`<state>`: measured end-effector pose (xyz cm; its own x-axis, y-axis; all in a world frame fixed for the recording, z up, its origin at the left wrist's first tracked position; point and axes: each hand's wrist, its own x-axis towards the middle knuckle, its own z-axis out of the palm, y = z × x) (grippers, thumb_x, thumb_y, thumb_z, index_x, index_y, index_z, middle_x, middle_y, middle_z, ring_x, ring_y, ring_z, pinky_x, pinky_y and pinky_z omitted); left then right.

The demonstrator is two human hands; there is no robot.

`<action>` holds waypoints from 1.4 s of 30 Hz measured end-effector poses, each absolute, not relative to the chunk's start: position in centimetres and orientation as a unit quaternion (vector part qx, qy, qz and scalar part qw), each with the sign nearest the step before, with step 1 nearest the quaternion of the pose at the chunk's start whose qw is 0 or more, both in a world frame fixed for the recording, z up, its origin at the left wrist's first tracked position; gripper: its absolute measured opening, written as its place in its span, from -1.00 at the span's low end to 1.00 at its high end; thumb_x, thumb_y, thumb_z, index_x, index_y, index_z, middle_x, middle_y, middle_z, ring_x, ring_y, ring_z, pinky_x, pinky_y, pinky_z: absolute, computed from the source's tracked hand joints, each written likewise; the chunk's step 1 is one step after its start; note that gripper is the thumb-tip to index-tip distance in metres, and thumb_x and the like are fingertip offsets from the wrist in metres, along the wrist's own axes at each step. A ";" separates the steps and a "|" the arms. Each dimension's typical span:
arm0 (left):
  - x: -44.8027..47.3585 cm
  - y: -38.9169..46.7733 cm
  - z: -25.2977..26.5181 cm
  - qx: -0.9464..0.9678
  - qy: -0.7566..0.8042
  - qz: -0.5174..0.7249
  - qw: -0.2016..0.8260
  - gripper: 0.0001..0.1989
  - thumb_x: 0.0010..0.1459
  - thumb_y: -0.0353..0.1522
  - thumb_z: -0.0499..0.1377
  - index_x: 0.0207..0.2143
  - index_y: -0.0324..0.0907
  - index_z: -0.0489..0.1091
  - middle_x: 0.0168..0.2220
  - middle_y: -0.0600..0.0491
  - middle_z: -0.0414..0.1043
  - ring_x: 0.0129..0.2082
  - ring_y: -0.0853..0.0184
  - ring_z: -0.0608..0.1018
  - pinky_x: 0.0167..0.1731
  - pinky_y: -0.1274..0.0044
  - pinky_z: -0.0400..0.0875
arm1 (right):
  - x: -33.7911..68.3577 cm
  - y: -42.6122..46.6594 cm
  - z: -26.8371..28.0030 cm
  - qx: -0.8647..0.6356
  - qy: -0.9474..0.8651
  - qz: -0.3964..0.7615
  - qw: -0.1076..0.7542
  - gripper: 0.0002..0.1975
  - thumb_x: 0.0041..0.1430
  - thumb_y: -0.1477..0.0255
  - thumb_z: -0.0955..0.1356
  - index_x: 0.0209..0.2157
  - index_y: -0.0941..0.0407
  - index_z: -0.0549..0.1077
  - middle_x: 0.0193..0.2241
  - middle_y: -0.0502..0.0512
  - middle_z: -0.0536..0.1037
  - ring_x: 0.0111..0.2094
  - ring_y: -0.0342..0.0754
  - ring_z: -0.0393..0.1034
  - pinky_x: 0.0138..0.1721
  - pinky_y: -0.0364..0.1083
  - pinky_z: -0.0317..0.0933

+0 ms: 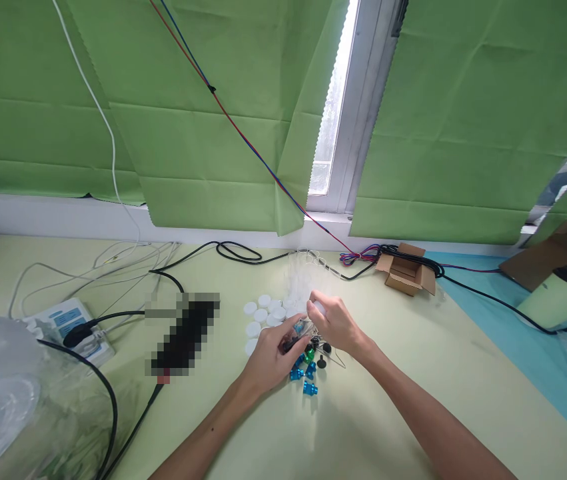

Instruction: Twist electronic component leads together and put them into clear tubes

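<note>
Above the counter (388,413), the left hand (270,353) has its grip closed around a clear container (304,327) with dark and blue bits showing in it. The right hand (336,325) appears to pinch a white lid (320,307) just beside it; whether they touch, I cannot tell. Loose blue pieces (310,388) and black knobs (321,362) lie near, white lids (252,329) to the left. The step in hand looks like two-handed work at the container; the next move seems to call for a steady left hold.
</note>
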<state>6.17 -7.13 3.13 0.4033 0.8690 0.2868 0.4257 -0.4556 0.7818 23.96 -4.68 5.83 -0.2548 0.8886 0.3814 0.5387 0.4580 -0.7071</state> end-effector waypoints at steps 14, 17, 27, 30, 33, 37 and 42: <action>6.2 -7.1 3.3 0.773 0.416 0.355 0.321 -0.56 0.26 -0.15 0.09 0.09 -0.17 0.39 -0.55 0.14 0.32 -0.54 0.39 0.28 -0.48 0.56 0.19 | 24.0 -4.9 6.2 -0.473 -0.764 0.222 0.379 -0.76 0.26 0.37 0.17 -0.50 0.07 0.12 -0.62 -0.12 0.13 -0.58 -0.17 0.00 -0.51 -0.17 -0.04; 6.2 -7.1 3.4 0.758 0.425 0.368 0.332 -0.57 0.24 -0.15 0.11 0.07 -0.15 0.43 -0.55 0.15 0.29 -0.55 0.40 0.26 -0.50 0.56 0.17 | 23.8 -5.0 6.6 -0.473 -0.754 0.243 0.385 -0.76 0.29 0.31 0.18 -0.46 0.07 0.20 -0.66 -0.15 0.10 -0.64 -0.19 -0.05 -0.56 -0.18 -0.07; 6.7 -7.0 3.3 0.626 0.400 0.436 0.508 -0.57 0.20 -0.09 0.16 -0.06 -0.23 0.40 -0.51 0.13 0.32 -0.66 0.48 0.25 -0.66 0.60 0.12 | 23.8 -5.7 8.3 -0.431 -0.720 0.347 0.420 -0.60 0.20 0.20 0.33 0.00 0.11 0.33 -0.55 -0.11 0.35 -0.58 -0.18 0.19 -0.52 -0.20 0.13; 6.7 -7.0 3.5 0.615 0.387 0.447 0.522 -0.60 0.21 -0.09 0.14 -0.09 -0.22 0.39 -0.52 0.14 0.32 -0.69 0.51 0.25 -0.69 0.62 0.10 | 23.3 -5.7 7.8 -0.409 -0.715 0.371 0.430 -0.54 0.21 0.21 0.33 0.09 0.10 0.27 -0.48 -0.06 0.41 -0.52 -0.17 0.28 -0.48 -0.20 0.20; 6.7 -7.0 3.5 0.620 0.396 0.451 0.506 -0.64 0.21 -0.10 0.15 -0.14 -0.19 0.39 -0.53 0.16 0.29 -0.68 0.51 0.24 -0.69 0.63 0.09 | 22.8 -5.8 7.2 -0.403 -0.711 0.370 0.443 -0.58 0.26 0.23 0.30 0.10 0.07 0.27 -0.46 -0.04 0.43 -0.49 -0.16 0.32 -0.45 -0.20 0.24; 6.8 -7.1 3.0 0.627 0.427 0.455 0.467 -0.69 0.20 -0.11 0.16 -0.22 -0.18 0.39 -0.55 0.18 0.28 -0.66 0.50 0.24 -0.65 0.63 0.15 | 22.3 -6.0 6.9 -0.416 -0.698 0.364 0.454 -0.66 0.30 0.25 0.25 0.06 0.06 0.31 -0.51 -0.06 0.41 -0.55 -0.18 0.23 -0.50 -0.22 0.21; 7.0 -7.0 2.3 0.641 0.438 0.459 0.432 -0.72 0.20 -0.14 0.15 -0.22 -0.17 0.41 -0.57 0.18 0.27 -0.64 0.47 0.25 -0.63 0.61 0.14 | 22.4 -6.1 7.0 -0.429 -0.702 0.347 0.450 -0.68 0.32 0.26 0.23 0.04 0.07 0.35 -0.56 -0.09 0.37 -0.59 -0.20 0.17 -0.51 -0.22 0.21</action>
